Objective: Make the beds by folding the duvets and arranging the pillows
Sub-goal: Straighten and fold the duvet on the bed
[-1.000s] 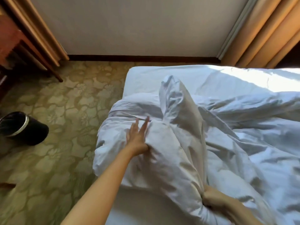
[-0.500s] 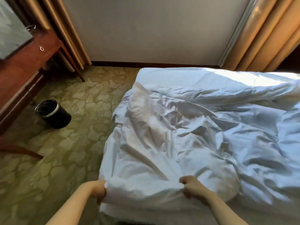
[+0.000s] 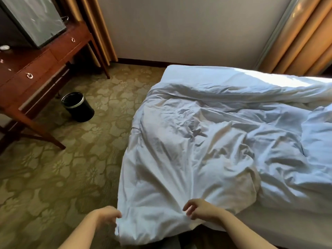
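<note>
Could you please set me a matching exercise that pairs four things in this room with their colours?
Things:
1. duvet
2. bin
3. desk
4. curtain

Colours:
A. black
B. reddish-brown
C. gold
D. white

Pairs: 1-D, 2-A, 3-B, 4-C
</note>
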Available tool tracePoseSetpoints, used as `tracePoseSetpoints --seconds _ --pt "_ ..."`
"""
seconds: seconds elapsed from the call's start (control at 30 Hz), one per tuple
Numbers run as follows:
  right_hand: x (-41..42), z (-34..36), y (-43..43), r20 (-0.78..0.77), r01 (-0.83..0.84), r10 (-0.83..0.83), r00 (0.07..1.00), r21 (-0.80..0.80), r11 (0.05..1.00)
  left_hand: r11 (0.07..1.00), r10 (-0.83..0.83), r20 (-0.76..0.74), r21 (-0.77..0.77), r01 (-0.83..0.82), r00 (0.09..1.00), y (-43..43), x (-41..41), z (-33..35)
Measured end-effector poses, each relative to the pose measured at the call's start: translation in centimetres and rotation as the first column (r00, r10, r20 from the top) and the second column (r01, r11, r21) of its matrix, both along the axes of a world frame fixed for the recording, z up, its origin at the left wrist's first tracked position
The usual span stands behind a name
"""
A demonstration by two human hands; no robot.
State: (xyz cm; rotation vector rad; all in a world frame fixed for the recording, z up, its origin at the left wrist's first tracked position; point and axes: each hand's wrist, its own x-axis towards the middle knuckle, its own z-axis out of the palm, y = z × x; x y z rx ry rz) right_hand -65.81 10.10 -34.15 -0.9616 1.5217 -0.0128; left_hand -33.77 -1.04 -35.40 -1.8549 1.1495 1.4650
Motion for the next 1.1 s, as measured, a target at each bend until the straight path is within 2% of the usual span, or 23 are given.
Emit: tracePoseSetpoints --seconds 0.07,0.1,0.17,0.27,0.4,0.47,0.57,0.63,0.7,0.73,0.8,0.87,0.97,1.07,1.1 --pt "-1.7 -0.1 -0.2 0.007 0.101 -0.102 0.995 0.042 0.994 0.987 0.027 -0.030 -0.156 -0.031 0.999 -1.6 -1.7 -0.9" --pt "-2.9 -0.3 -0.7 -0.023 0.145 -0.144 0.989 0.038 0.989 0.980 0.058 -0.065 -0.186 -0.069 0.996 -2.6 -2.9 -1.1" --pt "-5.9 -1.0 -2.3 -0.136 0.244 -0.243 0.960 -0.013 0.970 0.977 0.094 -0.142 -0.176 -0.119 0.985 -5.2 -5.6 -1.2" --pt "-10.6 -2.1 -6.1 -0.378 0.333 -0.369 0.849 -0.159 0.929 0.964 0.086 -0.239 -0.224 -0.141 0.967 -10.8 -9.7 -2.0" --pt "-16.0 -3.1 -13.1 -0.590 0.219 -0.275 0.759 -0.167 0.961 0.885 0.168 -0.310 -0.371 -0.281 0.936 -20.4 -13.7 -4.8" --pt "-18.2 -3.9 -17.2 -0.696 0.146 -0.241 0.676 -0.194 0.970 0.822 0.234 -0.374 -0.417 -0.388 0.898 -26.0 -14.9 -6.9" --pt "-21.2 -5.5 -25.2 -0.793 0.109 -0.281 0.541 -0.265 0.958 0.744 0.428 -0.436 -0.326 -0.583 0.791 -34.5 -16.4 -11.2" --pt "-22.4 -8.0 -30.4 -0.747 0.216 -0.355 0.562 -0.282 0.935 0.723 0.536 -0.421 -0.218 -0.656 0.731 -37.3 -18.7 -11.4" --pt "-21.8 -11.0 -34.5 -0.542 0.413 -0.505 0.672 -0.292 0.863 0.770 0.513 -0.511 -0.079 -0.633 0.690 -38.2 -21.1 -11.0" --pt "-20.7 -12.6 -35.8 -0.439 0.469 -0.548 0.712 -0.283 0.837 0.781 0.475 -0.575 -0.074 -0.621 0.666 -38.7 -21.7 -10.4" --pt "-18.0 -14.3 -37.6 -0.418 0.438 -0.494 0.762 -0.229 0.869 0.755 0.350 -0.641 -0.239 -0.611 0.683 -40.8 -21.7 -8.2" --pt "-16.2 -14.2 -39.3 -0.436 0.446 -0.506 0.744 -0.239 0.862 0.680 0.277 -0.696 -0.345 -0.647 0.663 -43.9 -19.9 -5.6" --pt "-16.1 -9.7 -43.0 -0.423 0.450 -0.538 0.729 -0.297 0.842 0.525 0.170 -0.781 -0.445 -0.726 0.602 -49.8 -16.9 0.2" --pt "-17.5 -4.2 -46.3 -0.558 0.341 -0.500 0.663 -0.370 0.865 0.341 -0.022 -0.792 -0.579 -0.740 0.610 -56.7 -15.4 5.3" --pt "-18.0 -3.0 -47.4 -0.596 0.311 -0.508 0.622 -0.407 0.859 0.263 -0.055 -0.762 -0.635 -0.726 0.646 -58.8 -15.3 5.8"
